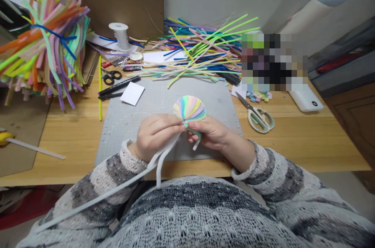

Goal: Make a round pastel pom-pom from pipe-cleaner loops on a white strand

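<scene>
Above the grey cutting mat, both hands meet at a rounded, fan-like pipe-cleaner piece (pixel 190 108) striped in pastel colours. Its green-wrapped lower part ends in a pale tip. My right hand (pixel 212 132) is closed around that lower part, thumb on top near the base of the fan. My left hand (pixel 155 132) pinches at the same base, its fingertips touching the piece. From under the left fingers trail long white pipe cleaners (pixel 159 168), one running down across my left sleeve. The exact spot where the white strands meet the piece is hidden by my fingers.
The cutting mat (pixel 117 138) lies on a wooden table. Green-handled scissors (pixel 258 117) are at right, black scissors (pixel 111 76) and markers (pixel 120 86) at left. Loose pipe cleaners (pixel 205 52) pile behind. A large bundle (pixel 49 45) and a glue gun (pixel 6 138) are far left.
</scene>
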{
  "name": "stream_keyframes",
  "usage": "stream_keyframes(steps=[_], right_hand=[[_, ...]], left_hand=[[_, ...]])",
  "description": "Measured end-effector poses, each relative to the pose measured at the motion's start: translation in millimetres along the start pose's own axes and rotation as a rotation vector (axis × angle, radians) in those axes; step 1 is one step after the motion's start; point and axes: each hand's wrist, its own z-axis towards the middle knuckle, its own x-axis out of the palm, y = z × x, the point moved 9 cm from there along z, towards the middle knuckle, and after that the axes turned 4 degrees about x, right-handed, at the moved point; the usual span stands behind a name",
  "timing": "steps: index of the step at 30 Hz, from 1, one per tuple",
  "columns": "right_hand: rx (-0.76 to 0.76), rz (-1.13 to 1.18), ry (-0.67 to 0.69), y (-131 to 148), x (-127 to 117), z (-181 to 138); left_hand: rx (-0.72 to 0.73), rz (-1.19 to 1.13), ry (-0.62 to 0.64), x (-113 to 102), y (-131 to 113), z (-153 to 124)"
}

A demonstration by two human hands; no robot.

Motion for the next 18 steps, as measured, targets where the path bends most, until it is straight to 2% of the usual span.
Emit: stream_keyframes(steps=[6, 13, 16, 18], right_hand=[[-0.017, -0.010, 0.001, 0, 1, -1], [-0.074, 0.013, -0.029, -2, -4, 3], [-0.045, 0.032, -0.045, -1, -6, 3], [-0.016, 0.039, -0.023, 1, -5, 2]], left_hand=[[0.067, 0.022, 0.021, 6, -5, -3], [-0.020, -0.025, -0.018, 7, 2, -2], [-0.170, -0.087, -0.089, 5, 20, -3], [-0.359, -0.165, -0.239, -3, 42, -9]])
